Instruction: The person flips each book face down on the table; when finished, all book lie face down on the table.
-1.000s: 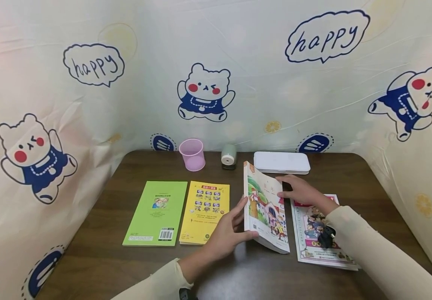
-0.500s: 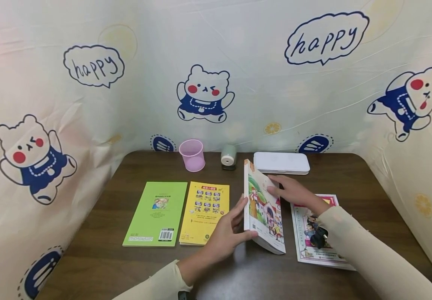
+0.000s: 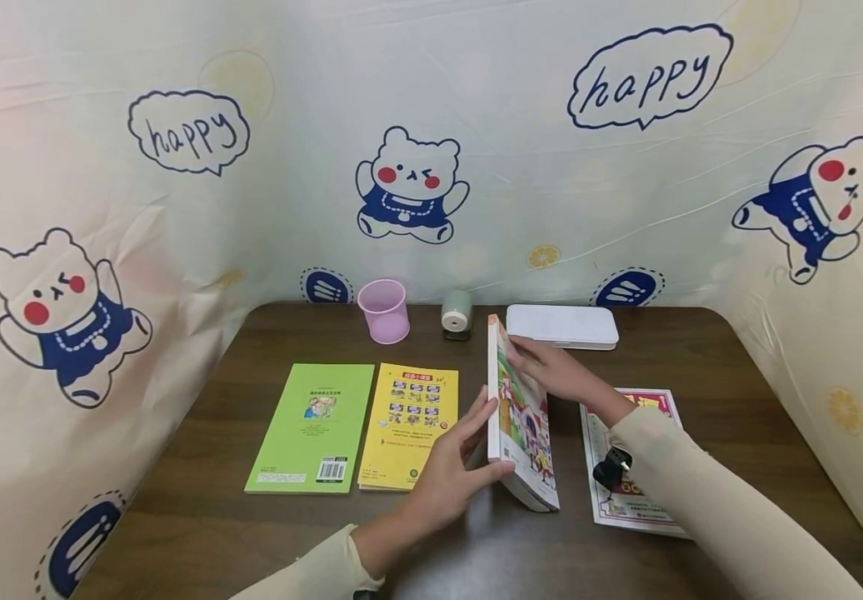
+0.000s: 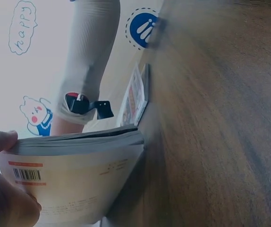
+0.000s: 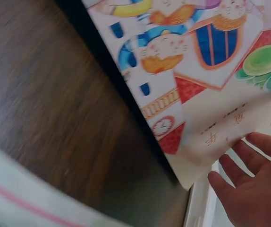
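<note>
A thick paperback book point(image 3: 525, 417) with an illustrated cover is tilted up on its lower edge, spine toward the left. My left hand point(image 3: 450, 462) grips it by the spine, thumb on the front cover, fingers behind. In the left wrist view, that hand holds the back cover point(image 4: 74, 184) near a barcode. My right hand point(image 3: 555, 367) is at the top of the front cover. In the right wrist view its fingers point(image 5: 241, 170) are spread just past the cover's top edge, with the thumb tip over the cover.
Left of the book lie a yellow book point(image 3: 409, 425) and a green book point(image 3: 311, 425). A pink-bordered book point(image 3: 637, 508) lies under the right forearm. Along the back stand a pink cup point(image 3: 384, 312), a green pencil sharpener point(image 3: 456, 315) and a white case point(image 3: 562, 325).
My right hand has moved left across the top of the book toward its spine. The book has turned more edge-on, its cover looking narrower. My left hand keeps its grip in place.
</note>
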The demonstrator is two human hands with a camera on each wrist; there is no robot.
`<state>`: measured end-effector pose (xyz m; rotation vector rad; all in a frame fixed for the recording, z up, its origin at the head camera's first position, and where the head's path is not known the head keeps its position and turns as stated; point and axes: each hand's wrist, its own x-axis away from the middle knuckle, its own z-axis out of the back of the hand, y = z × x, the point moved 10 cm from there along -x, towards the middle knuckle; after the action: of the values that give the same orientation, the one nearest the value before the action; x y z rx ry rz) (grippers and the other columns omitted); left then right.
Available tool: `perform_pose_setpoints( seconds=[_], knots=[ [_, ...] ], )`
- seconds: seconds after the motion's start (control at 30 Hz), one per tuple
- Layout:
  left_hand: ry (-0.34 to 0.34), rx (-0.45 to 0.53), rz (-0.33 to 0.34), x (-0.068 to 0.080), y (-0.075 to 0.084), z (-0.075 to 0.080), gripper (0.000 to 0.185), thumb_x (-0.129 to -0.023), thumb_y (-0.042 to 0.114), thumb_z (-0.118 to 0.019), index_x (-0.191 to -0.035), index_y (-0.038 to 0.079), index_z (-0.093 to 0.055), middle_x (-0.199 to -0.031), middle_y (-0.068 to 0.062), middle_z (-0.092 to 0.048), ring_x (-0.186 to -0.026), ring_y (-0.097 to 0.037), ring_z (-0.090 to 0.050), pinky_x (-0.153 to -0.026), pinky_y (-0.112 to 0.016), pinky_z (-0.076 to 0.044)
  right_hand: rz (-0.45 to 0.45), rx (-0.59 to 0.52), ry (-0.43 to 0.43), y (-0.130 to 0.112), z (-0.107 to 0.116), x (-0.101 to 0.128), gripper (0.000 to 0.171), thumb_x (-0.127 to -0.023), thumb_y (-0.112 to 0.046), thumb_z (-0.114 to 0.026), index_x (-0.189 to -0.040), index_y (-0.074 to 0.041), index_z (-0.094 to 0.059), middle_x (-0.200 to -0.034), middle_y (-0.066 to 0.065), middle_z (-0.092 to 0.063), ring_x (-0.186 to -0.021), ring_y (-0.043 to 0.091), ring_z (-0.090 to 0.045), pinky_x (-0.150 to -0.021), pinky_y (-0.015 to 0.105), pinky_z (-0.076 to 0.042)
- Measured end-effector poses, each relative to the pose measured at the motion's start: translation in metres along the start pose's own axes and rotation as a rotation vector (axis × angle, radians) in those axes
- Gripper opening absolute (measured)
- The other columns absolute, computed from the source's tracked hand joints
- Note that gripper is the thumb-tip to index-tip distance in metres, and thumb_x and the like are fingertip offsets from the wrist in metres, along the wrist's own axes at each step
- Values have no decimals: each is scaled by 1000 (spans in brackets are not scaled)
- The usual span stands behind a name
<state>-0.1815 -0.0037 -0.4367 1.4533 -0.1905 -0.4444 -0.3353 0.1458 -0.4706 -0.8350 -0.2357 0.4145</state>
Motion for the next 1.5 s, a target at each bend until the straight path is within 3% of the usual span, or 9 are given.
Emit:
perform_pose_setpoints(
  seconds=[0.3, 0.5, 0.73, 1.03, 1.27, 1.5],
  knots=[
    [16, -42, -41, 3, 11, 1, 72, -92, 13, -79, -156, 12, -46, -170, 6, -19, -156, -17, -20, -121, -41, -29, -3, -128, 59, -20, 4, -7, 71, -106, -59, -41, -163, -17, -32, -164, 14, -37, -148, 42, -38, -115, 67, -33],
    [20, -87, -39, 5, 14, 2, 70, -92, 10, -78, -155, 13, -48, -169, 13, -20, -155, -12, -21, -121, -39, -29, 37, -240, 71, -37, 10, -11, 65, -109, -50, -45, -163, -17, -30, -161, 19, -38, -144, 44, -42, -113, 66, -38],
    [20, -199, -88, 6, 26, 3, 67, -92, 11, -79, -153, 11, -50, -170, 6, -21, -154, -13, -27, -123, -41, -28, 63, -381, 72, -55, 15, -17, 60, -108, -31, -56, -161, -14, -34, -155, 22, -42, -142, 45, -43, -111, 62, -43],
    [38, -254, -95, 9, 32, 7, 66, -91, 11, -80, -151, 17, -54, -169, 9, -23, -153, -13, -29, -122, -43, -30, 92, -399, 102, -65, 19, -24, 61, -103, -25, -64, -157, -10, -41, -150, 19, -48, -142, 37, -42, -113, 59, -42],
    [31, -238, -83, 11, 35, 7, 68, -89, 5, -80, -151, 17, -53, -170, 11, -21, -152, -10, -29, -121, -35, -30, 105, -409, 100, -68, 19, -26, 61, -101, -23, -66, -155, -7, -43, -149, 20, -49, -141, 38, -44, -113, 58, -42],
    [35, -257, -73, 12, 36, 5, 67, -89, 4, -80, -150, 15, -54, -170, 10, -21, -152, -10, -29, -121, -37, -28, 101, -417, 93, -68, 18, -27, 63, -101, -20, -65, -156, -6, -40, -150, 20, -47, -144, 40, -43, -114, 56, -41]
  ],
)
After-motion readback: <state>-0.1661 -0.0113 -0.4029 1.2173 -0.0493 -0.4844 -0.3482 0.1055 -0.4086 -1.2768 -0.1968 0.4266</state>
